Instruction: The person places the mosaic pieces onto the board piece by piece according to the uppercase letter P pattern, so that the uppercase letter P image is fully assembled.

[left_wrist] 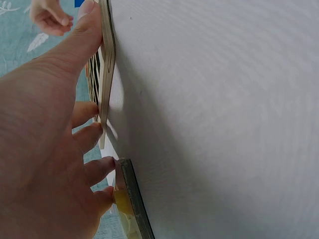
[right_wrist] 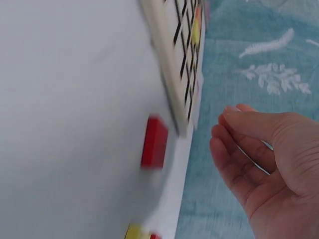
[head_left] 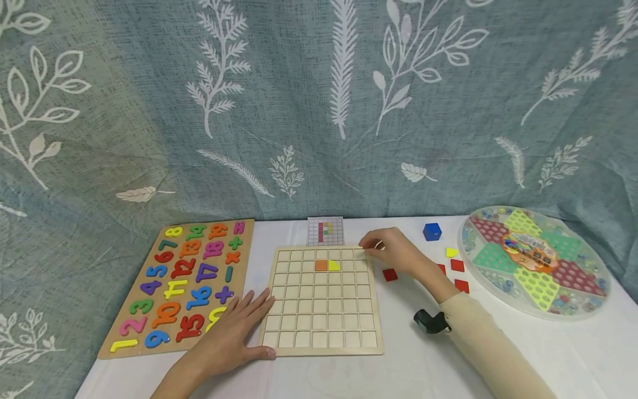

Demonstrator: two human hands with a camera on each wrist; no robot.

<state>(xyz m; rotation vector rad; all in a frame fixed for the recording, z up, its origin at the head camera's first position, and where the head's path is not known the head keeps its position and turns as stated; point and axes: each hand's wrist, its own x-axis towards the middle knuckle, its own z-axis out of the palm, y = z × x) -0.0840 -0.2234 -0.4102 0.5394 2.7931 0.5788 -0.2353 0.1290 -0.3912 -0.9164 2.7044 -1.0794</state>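
Note:
A wooden grid board (head_left: pixel 326 350) lies on the table, with an orange square block (head_left: pixel 321 265) and a yellow quarter-circle block (head_left: pixel 334 265) side by side in its upper cells. My left hand (head_left: pixel 226 338) steadies the board's left side, fingers spread, thumb at the near corner. In the left wrist view the thumb lies along the board's edge (left_wrist: pixel 105 89). Above the board's far right corner is my right hand (head_left: pixel 399 252), fingers loosely bent and thumb close to the fingertips. Nothing shows between them. A red block (head_left: pixel 390 275) lies beneath that hand.
A pattern card (head_left: pixel 325 231) lies behind the board. On the left is a number puzzle board (head_left: pixel 171 299). To the right are several red blocks (head_left: pixel 457 265), a yellow block (head_left: pixel 451 252), a blue cube (head_left: pixel 432 231) and a round marble game board (head_left: pixel 535 263).

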